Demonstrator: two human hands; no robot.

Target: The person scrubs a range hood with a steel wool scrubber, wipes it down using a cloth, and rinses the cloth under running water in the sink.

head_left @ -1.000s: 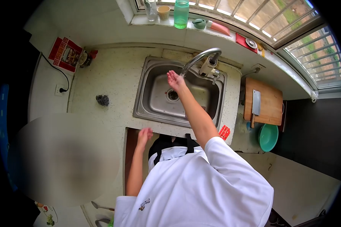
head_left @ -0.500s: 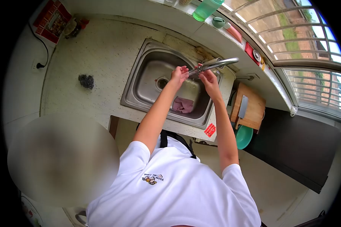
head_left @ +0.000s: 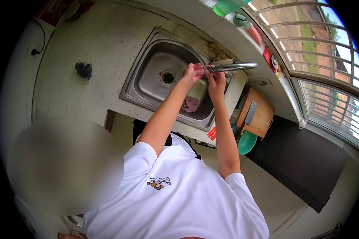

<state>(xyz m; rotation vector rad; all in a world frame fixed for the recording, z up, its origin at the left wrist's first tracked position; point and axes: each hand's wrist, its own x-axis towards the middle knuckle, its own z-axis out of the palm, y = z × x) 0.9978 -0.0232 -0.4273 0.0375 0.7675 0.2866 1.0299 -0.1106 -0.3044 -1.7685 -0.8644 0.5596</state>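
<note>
My left hand [head_left: 193, 73] is cupped under the mouth of the curved metal faucet [head_left: 237, 67], above the sink [head_left: 147, 75]. A clear streak that looks like water runs by its fingers. Close beside it, my right hand [head_left: 216, 84] has its fingers raised and apart near the faucet's end. I see nothing held in either hand. Below them a wet-looking pink cloth [head_left: 190, 104] lies on the sink bottom, partly behind my left forearm. The round drain [head_left: 168, 78] is to the left of my hands.
On the counter [head_left: 99, 47] at left sits a dark scouring pad [head_left: 83, 70]. A cleaver [head_left: 251, 112] leans on a wooden cutting board [head_left: 262, 113] at right, above a green bowl [head_left: 247, 142]. Bottles line the barred window's sill. A blurred patch covers the lower left.
The view has shifted a little. My hands have come closer together at the faucet's mouth, and the right hand's fingers now reach up beside it. The pink cloth remains in the sink.
</note>
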